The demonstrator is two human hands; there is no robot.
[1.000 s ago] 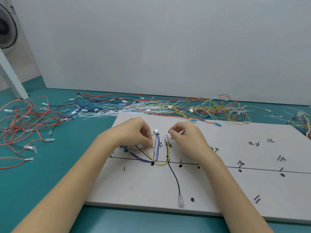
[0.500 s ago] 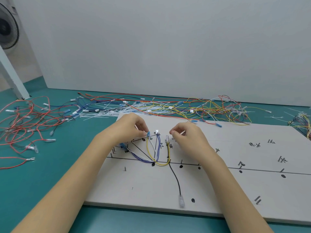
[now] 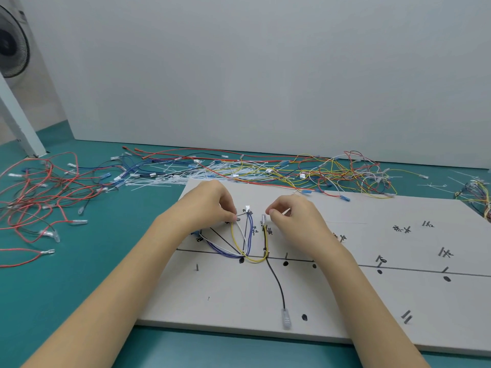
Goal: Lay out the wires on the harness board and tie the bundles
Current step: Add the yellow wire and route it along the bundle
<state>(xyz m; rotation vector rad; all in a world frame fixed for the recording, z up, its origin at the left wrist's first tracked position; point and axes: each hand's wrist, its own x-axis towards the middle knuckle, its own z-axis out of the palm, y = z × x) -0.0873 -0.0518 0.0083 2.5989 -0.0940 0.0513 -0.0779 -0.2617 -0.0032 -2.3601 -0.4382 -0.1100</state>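
Observation:
The white harness board (image 3: pixel 345 296) lies flat in front of me, marked with a black line, dots and short pegs. A yellow wire (image 3: pixel 253 260) loops along its left-centre, beside purple wires (image 3: pixel 225 252), a white wire and a black wire (image 3: pixel 277 281) ending in a clear connector (image 3: pixel 286 318). My left hand (image 3: pixel 210 205) pinches the left end of the yellow wire near a peg. My right hand (image 3: pixel 295 216) pinches the clear terminal at the wire's right end, with a thin white cable tie showing between its fingers.
Loose red wires (image 3: pixel 39 197) sprawl on the teal table at left. A heap of yellow, red and blue wires with white cable ties (image 3: pixel 265 170) lies behind the board. More bundled wires (image 3: pixel 478 192) sit at the far right. A fan (image 3: pixel 10 46) stands back left.
My left hand has lifted and shifted a little away from me, drawing the yellow wire's left end up toward the peg. The right hand has barely moved.

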